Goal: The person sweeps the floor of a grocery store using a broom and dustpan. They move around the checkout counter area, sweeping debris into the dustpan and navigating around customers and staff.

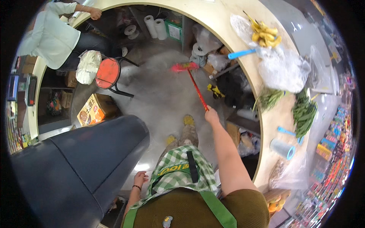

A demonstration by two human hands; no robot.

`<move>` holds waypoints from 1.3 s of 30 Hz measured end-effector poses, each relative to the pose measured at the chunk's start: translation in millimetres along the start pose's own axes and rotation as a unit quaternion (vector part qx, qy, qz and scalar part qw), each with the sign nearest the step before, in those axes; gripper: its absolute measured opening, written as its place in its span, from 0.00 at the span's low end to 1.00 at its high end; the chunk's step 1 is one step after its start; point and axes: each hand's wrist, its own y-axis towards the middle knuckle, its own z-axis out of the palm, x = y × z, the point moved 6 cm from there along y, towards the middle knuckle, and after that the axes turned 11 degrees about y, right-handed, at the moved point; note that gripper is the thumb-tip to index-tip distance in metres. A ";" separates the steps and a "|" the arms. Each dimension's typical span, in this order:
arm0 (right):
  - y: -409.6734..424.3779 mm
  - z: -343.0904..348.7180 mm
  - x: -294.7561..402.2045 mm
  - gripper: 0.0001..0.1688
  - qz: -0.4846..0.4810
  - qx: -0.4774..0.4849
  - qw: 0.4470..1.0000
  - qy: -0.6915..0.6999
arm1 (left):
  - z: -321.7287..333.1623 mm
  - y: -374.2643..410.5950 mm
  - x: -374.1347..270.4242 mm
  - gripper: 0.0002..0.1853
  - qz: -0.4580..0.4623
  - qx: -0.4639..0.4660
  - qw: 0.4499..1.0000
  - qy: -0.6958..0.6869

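My right hand point(212, 114) grips the end of a red broom handle point(197, 89). The handle slants away from me to a broom head with pink bristles point(184, 67), which rests on the grey floor point(159, 88) near the shelves under the counter. Held low at my side, my left hand point(140, 179) is empty with its fingers loosely apart, a dark bead bracelet at the wrist. It is nearest to a green checked apron point(182, 165) and a large dark padded surface point(85, 159) on the left.
A round pale counter point(273, 134) curves about me, bearing bananas point(265, 34), leafy greens point(305, 114) and a bag roll point(282, 148). A red-seated stool point(107, 73) and a carton point(97, 109) stand at left. Another person point(54, 37) sits beyond. Yellow tape point(216, 91) lies right of the broom.
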 end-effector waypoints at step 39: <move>-126.3 63.0 -114.3 0.26 -0.032 0.145 0.980 -0.135 | 15.7 -42.3 119.5 0.13 -0.059 0.002 0.985 -0.165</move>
